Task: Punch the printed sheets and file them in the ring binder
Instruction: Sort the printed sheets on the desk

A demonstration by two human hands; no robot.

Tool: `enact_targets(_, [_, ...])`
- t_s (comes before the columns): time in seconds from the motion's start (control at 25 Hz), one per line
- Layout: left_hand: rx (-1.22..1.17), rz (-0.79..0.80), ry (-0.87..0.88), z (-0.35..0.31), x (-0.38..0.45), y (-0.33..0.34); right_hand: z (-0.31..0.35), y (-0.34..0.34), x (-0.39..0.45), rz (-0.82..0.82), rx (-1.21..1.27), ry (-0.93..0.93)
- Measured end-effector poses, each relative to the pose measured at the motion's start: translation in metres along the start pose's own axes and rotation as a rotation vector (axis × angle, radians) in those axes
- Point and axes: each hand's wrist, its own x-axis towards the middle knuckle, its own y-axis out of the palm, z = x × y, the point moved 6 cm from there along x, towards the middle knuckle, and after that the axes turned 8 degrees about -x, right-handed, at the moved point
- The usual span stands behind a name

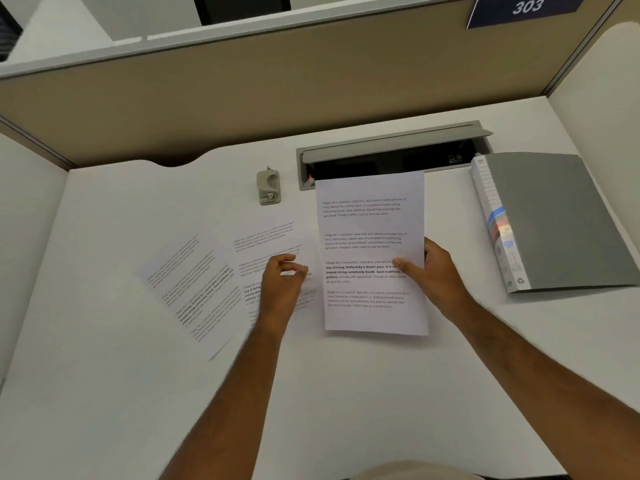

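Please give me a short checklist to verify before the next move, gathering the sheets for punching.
1. Right hand grips the lifted sheet: ok.
2. Left hand has a hold on the middle sheet: cannot tell, it is blurred.
3. All sheets gathered: not ok, the far-left sheet lies apart.
4. Hole punch within reach, unobstructed: ok.
5. Ring binder open for filing: not ok, closed.
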Motion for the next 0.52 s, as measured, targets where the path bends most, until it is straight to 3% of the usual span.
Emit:
enact_targets(0.24, [0.353, -0.382, -0.093, 0.036, 0.026, -0.075, -0.015, 0.011, -0.002, 0.025, 0.021, 0.046])
enact_targets(0.36, [0.521, -0.443, -0.154, 0.045, 0.026, -0.092, -0.016, 0.015, -0.004, 0.042, 0.012, 0.049])
enact_targets(0.52, [0.564, -0.437, -0.094, 0.048, 0.023, -0.092, -0.020, 0.018, -0.005, 0.050, 0.010, 0.055])
